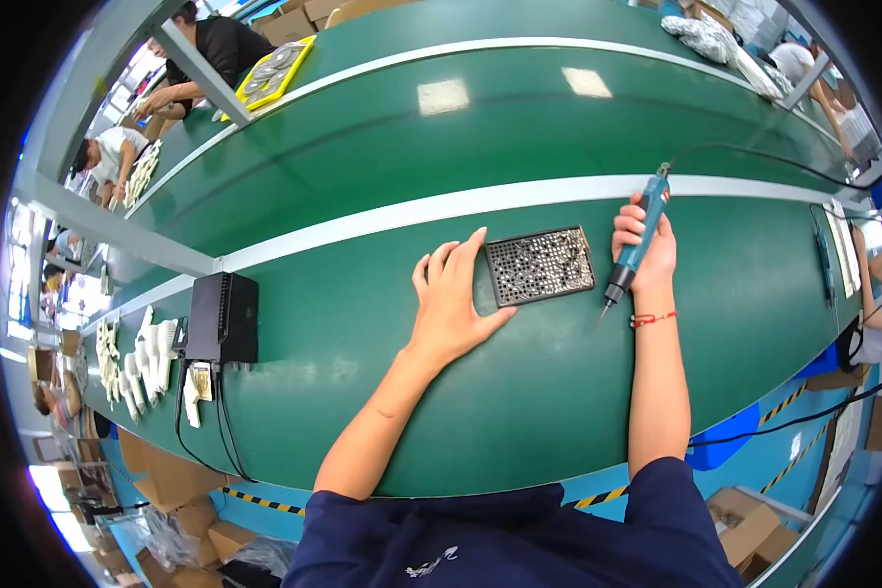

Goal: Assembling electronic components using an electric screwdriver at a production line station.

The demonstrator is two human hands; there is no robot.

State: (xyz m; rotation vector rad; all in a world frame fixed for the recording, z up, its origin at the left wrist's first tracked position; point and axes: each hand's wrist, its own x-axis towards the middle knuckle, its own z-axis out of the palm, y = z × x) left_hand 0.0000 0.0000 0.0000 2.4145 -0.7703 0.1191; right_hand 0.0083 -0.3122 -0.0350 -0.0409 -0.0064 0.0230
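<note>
On the left, pale plastic parts (147,361) are lying in a loose cluster on the green worktop (363,382); beside them a black box-shaped unit (223,318) is standing with dark cables (227,426) hanging over the near edge, which is apparently leaving the middle clear of wiring; on the surface beyond, a yellow tray (293,71) is holding flat greyish pieces, too small to identify; the left hand (448,304) is spreading its fingers and thumb around the left end of a black perforated tray (549,297), perhaps to steady it, though I cannot tell whether it is pressing; that tray is lying mid-worktop between the hands, its left holes mostly looking dark, its right part bearing many small shiny metal pieces, probably screws; the right hand (659,260) is wrapping around a teal electric screwdriver (632,257), whose bit is slanting down just right of the tray, seemingly leaving the contents unobstructed; its cord (755,150) is trailing away rightward.
</note>
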